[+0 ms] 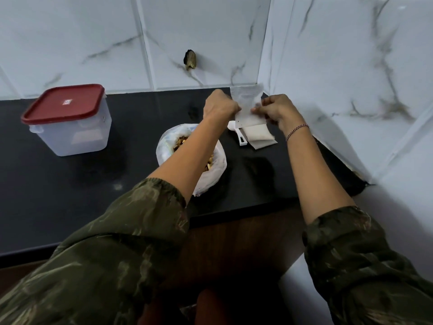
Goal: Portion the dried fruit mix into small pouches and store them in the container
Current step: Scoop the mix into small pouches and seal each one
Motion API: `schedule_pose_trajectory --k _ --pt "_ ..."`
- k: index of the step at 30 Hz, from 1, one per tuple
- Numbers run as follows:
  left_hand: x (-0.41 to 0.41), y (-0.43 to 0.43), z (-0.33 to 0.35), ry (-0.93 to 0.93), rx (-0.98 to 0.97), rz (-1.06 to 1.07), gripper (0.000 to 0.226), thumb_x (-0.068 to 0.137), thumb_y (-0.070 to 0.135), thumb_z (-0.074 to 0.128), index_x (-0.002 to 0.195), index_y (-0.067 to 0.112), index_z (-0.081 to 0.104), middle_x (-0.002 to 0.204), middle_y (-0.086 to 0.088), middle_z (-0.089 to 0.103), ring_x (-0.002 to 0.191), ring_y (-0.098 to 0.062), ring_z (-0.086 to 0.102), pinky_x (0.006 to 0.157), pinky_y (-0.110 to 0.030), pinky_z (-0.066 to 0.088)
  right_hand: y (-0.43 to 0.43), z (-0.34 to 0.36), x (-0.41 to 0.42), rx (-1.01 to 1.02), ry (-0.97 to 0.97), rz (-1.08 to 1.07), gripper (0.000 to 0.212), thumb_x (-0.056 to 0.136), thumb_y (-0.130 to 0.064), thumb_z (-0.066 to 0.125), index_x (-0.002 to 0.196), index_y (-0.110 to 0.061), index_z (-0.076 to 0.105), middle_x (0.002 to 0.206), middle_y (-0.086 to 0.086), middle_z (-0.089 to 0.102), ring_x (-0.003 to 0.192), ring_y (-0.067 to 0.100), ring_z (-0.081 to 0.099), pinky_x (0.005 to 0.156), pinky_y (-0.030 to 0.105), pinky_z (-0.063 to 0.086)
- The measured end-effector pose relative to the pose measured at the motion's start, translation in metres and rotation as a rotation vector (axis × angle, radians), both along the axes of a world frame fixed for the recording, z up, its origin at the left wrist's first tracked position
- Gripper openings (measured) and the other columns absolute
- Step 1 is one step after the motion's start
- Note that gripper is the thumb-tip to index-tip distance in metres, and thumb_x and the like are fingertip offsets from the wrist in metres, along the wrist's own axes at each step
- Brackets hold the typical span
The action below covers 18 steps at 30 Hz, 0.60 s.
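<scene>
Black worktop [93, 184] against marble-tiled walls [93, 43]. Near rear right corner: small pouch [246, 99] held upright, pinched at either side edge by left hand [219, 104] and right hand [274, 110], above stack of flat pouches [259, 134] and white scoop [240, 137]. Open bag [164, 148] of dried fruit mix [180, 140] mid-worktop; red-lidded container [70, 134] toward rear left.

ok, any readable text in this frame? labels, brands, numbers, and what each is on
No text is legible.
Small sticker on the red square lid of the clear plastic container: too blurred to read.
Translucent white pouch, white plastic bag of dried fruit mix: no readable print.
</scene>
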<state>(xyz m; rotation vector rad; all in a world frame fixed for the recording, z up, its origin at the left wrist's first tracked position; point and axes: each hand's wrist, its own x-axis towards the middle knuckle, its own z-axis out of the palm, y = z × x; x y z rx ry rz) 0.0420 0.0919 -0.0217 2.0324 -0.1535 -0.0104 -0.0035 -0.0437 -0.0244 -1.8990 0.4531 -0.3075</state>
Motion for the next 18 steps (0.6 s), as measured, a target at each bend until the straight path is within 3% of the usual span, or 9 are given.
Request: schedule_pose_trajectory --k 4,8,12,15,18 --pt "-0.006 0.026 0.003 0.018 -0.186 0.055 0.04 0.07 0.014 0.084 0.103 0.012 0.061 0.106 -0.004 0.065 0.1 -0.02 0.062 0.089 -0.036 0.054 0.027 0.007 -0.008 0.104 -0.055 0.085 0.043 0.071 -0.002 0.079 0.108 -0.009 0.058 0.072 0.001 0.06 0.048 0.005 0.049 0.038 0.016 0.032" --pt "-0.014 0.056 0.009 -0.01 -0.256 0.049 0.036 0.066 0.015 0.087 0.091 0.02 0.062 0.1 -0.004 0.069 0.092 -0.022 0.067 0.081 -0.04 0.058 0.057 0.012 -0.016 0.172 -0.141 0.14 0.047 0.07 0.002 0.079 0.108 -0.009 0.054 0.08 0.004 0.064 0.042 -0.004 0.055 0.038 0.011 0.037" --pt "-0.024 0.094 0.005 -0.082 -0.279 0.025 0.034 0.065 0.012 0.088 0.081 0.022 0.059 0.092 -0.003 0.071 0.087 -0.019 0.07 0.081 -0.041 0.058 0.081 0.012 -0.022 0.141 -0.145 0.233 0.049 0.066 -0.005 0.083 0.106 -0.009 0.057 0.091 0.011 0.069 0.066 0.009 0.065 0.049 0.014 0.046" --pt "-0.033 0.122 0.001 -0.107 -0.317 0.042 0.037 0.064 0.012 0.088 0.081 0.021 0.057 0.087 -0.004 0.071 0.085 -0.018 0.071 0.082 -0.042 0.058 0.1 0.008 -0.021 0.048 -0.159 0.256 0.04 0.067 -0.014 0.083 0.096 -0.016 0.055 0.081 0.004 0.066 0.072 0.013 0.063 0.057 0.019 0.046" --pt "-0.039 0.145 -0.002 -0.142 -0.326 0.05 0.037 0.063 0.012 0.088 0.08 0.019 0.056 0.083 -0.005 0.071 0.084 -0.019 0.071 0.084 -0.042 0.057 0.12 0.009 -0.021 -0.074 -0.295 0.232 0.033 0.08 -0.028 0.074 0.102 -0.019 0.052 0.087 -0.004 0.061 0.083 0.009 0.059 0.067 0.022 0.05"
